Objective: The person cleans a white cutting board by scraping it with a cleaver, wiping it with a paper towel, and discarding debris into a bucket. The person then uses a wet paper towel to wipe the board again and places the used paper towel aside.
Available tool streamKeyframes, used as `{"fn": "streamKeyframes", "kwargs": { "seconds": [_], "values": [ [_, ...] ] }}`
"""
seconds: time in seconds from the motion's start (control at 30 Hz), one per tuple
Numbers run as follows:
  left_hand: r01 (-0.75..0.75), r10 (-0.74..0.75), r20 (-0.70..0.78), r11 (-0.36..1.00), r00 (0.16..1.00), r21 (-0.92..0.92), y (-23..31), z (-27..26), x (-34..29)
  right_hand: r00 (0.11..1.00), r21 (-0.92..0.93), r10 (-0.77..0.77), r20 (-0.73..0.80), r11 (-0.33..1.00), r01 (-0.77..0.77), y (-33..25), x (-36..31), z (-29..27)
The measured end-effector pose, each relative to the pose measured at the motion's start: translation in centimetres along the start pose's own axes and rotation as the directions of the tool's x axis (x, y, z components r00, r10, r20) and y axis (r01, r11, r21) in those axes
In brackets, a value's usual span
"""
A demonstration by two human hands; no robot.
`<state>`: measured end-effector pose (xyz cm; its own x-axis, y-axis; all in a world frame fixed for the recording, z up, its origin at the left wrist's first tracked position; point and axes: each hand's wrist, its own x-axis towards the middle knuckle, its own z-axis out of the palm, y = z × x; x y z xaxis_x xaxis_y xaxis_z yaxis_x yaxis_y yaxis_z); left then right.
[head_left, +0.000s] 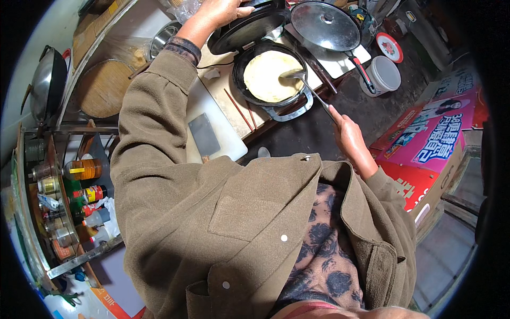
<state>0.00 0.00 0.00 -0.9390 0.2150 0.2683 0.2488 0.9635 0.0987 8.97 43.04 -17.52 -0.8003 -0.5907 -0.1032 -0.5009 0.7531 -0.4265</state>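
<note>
A round, pale yellow flatbread (268,66) lies flat in the black lower pan of an electric griddle (294,110). The griddle's lid (247,33) is raised and tilted back. At the upper edge of that lid, my left hand (223,11) grips it, though some fingers are cut off by the frame. My right hand (348,135) is closed round the handle of a long metal spatula (317,95). The spatula's blade rests at the right side of the flatbread, touching its top or edge; I cannot tell which.
Chopsticks (241,110) and a cleaver (204,135) on a white cutting board (228,139) lie left of the griddle. A lidded frying pan (325,26) stands to its right. Beyond the counter are a white bucket (385,73) and pink box (430,130). Bottles (87,169) fill a left shelf.
</note>
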Motion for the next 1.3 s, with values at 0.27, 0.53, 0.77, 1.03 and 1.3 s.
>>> {"fn": "streamKeyframes", "kwargs": {
  "seconds": [0.27,0.53,0.77,1.03,1.3],
  "values": [
    [0.020,-0.019,0.038,0.999,0.999,-0.038,-0.4,-0.3,0.7,0.982,-0.009,-0.122,-0.143,0.992,0.122,-0.3,6.0,1.0],
    [0.002,-0.002,0.000,0.998,1.000,-0.058,-0.2,0.1,0.3,0.972,-0.010,-0.204,-0.118,0.979,0.204,-4.6,8.1,5.1],
    [0.030,-0.030,0.008,0.997,1.000,-0.064,-0.5,0.4,0.2,0.970,-0.180,-0.240,0.034,0.953,0.243,-5.9,6.9,6.0],
    [0.043,-0.042,0.007,0.995,0.999,-0.091,-0.8,0.6,0.3,0.968,0.004,-0.250,0.035,0.968,0.250,-4.3,2.3,1.2],
    [-0.020,0.021,-0.058,1.000,0.998,0.006,-0.4,0.4,0.0,0.997,0.078,-0.080,-0.017,0.994,0.081,-2.1,-2.4,-3.6]
  ]
}}
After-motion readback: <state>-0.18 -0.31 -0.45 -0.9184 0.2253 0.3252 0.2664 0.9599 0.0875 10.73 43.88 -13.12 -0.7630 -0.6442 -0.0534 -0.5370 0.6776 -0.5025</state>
